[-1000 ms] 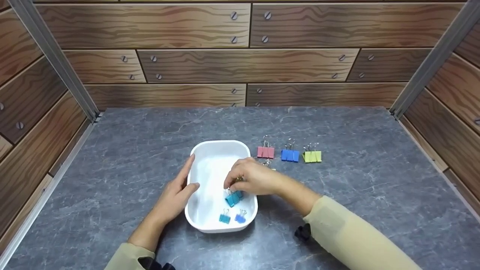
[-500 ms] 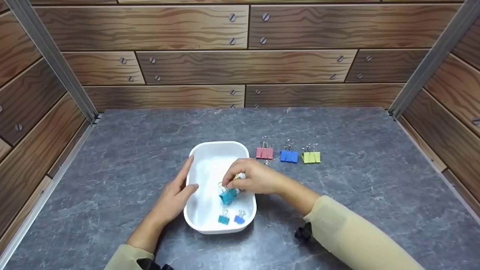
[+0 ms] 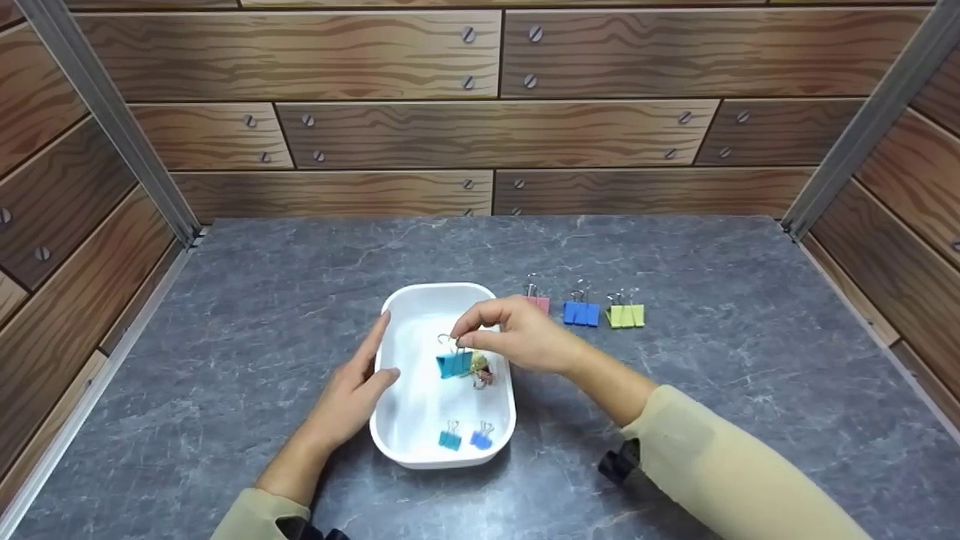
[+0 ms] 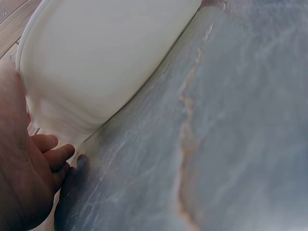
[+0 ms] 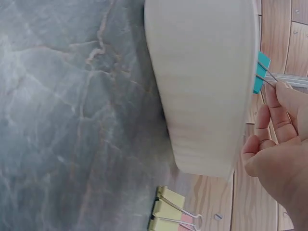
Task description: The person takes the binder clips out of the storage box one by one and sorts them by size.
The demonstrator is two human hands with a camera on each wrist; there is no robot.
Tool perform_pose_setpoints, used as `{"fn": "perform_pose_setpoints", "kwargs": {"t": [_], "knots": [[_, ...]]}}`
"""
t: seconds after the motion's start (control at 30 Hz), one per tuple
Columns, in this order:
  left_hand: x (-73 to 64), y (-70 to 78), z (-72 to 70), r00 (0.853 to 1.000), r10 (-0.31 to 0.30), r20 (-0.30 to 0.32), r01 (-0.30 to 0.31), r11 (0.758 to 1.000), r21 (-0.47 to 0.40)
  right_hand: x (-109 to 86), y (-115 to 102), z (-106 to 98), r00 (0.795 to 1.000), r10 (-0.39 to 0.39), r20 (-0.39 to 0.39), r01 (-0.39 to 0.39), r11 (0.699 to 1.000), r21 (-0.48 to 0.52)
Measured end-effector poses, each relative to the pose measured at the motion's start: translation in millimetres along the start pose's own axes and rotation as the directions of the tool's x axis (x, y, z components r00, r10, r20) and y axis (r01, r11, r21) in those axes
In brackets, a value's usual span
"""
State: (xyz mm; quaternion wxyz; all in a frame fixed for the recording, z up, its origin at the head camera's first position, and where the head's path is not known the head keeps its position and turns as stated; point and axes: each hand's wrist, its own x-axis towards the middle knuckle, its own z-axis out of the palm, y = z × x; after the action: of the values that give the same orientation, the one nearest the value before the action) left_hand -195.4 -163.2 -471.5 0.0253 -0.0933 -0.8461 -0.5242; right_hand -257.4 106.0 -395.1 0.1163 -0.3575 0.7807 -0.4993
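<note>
white tub (image 3: 409, 442) on the grey marbled table (image 3: 300, 255): the left hand (image 3: 351, 386) holds it by its left side, thumb over the rim, index finger laid along the edge. the right hand (image 3: 517, 334) pinches a wire handle of the teal clip (image 3: 454, 364) between thumb and fingertips; the clip hangs over the inside of the tub, and the right wrist view catches its body past the rim. just beside it in the tub are a yellow clip (image 3: 478, 362) and a reddish one (image 3: 486, 377), bunched together. at the near end stand out a small teal clip (image 3: 450, 440) and a small blue clip (image 3: 481, 440), side by side and apart. outside, beyond the right hand, a row runs from the pink clip (image 3: 538, 303), partly covered by that hand, to the big blue clip (image 3: 581, 313) and the lime clip (image 3: 626, 316).
</note>
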Motion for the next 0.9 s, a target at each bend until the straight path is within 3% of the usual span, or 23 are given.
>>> {"fn": "perform_pose_setpoints", "kwargs": {"t": [0.27, 0.5, 0.7, 0.9], "knots": [[0.9, 0.4, 0.3, 0.999, 0.037, 0.002, -0.037, 0.999, 0.001, -14.0, -41.6, -19.2, 0.999, 0.016, -0.034, -0.014, 0.997, 0.073], [0.4, -0.1, 0.5, 0.999, 0.037, 0.008, -0.037, 0.999, -0.019, -20.6, -20.2, -46.9, 0.997, 0.011, -0.072, -0.003, 0.993, 0.115], [0.5, 0.0, 0.6, 1.000, 0.021, 0.010, -0.021, 1.000, -0.020, -33.6, -11.2, -70.6, 0.991, 0.006, -0.131, 0.003, 0.998, 0.065], [1.1, -1.9, 1.0, 1.000, 0.022, 0.010, -0.021, 1.000, -0.023, -49.9, -1.4, -89.9, 0.978, 0.069, -0.195, -0.067, 0.998, 0.015]]}}
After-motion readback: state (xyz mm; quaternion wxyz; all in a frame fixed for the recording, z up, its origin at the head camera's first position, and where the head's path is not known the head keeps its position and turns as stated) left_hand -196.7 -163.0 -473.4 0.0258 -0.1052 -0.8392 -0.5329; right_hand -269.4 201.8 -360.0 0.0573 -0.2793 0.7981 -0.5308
